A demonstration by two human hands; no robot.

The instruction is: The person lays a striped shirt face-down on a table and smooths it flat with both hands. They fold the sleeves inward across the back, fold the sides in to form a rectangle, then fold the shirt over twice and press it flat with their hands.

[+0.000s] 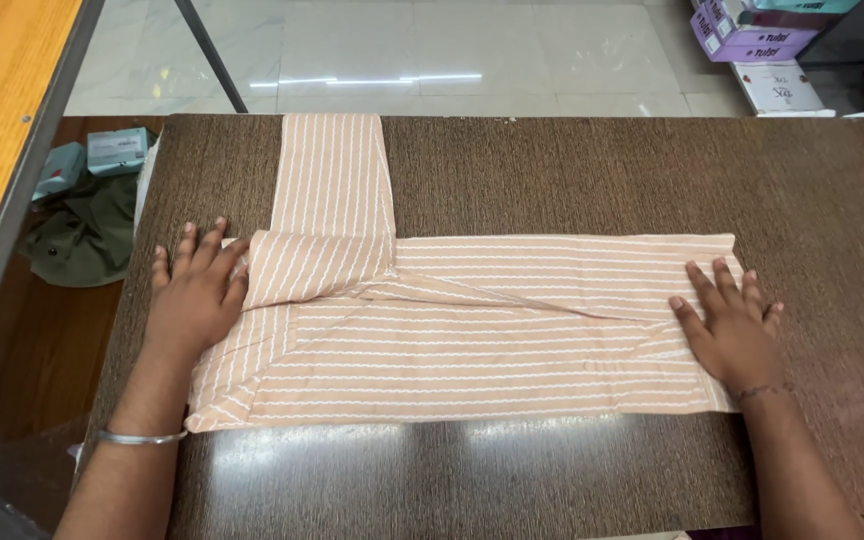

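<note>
**A:** What lies in front of the person?

**B:** A dark brown wooden table (572,170) seen from above. On it, at the centre, lies a peach garment with thin white stripes (472,330), folded into a long flat band running from 9 o'clock to 3 o'clock. One sleeve (332,175) sticks up from the band toward 11 o'clock, reaching the table's far edge.

**A:** And the hands?

**B:** The left hand (195,290) lies palm down at 9 o'clock, on the band's left end, its fingers slightly spread and flat, gripping nothing; the fingertips rest on bare table just beside the cloth. A silver bangle (140,437) circles that wrist. The right hand (730,325) lies palm down at 3 o'clock on the band's right end, fingers a little apart and pressed flat on the cloth (again, nothing clasped).

**A:** Anything around the table?

**B:** At 10 o'clock, on the floor beside the table, a dark green cloth (82,240) and small teal boxes (117,150). At 1 o'clock, well apart, purple and white boxes (762,45) on a pale tiled floor (452,50).
</note>
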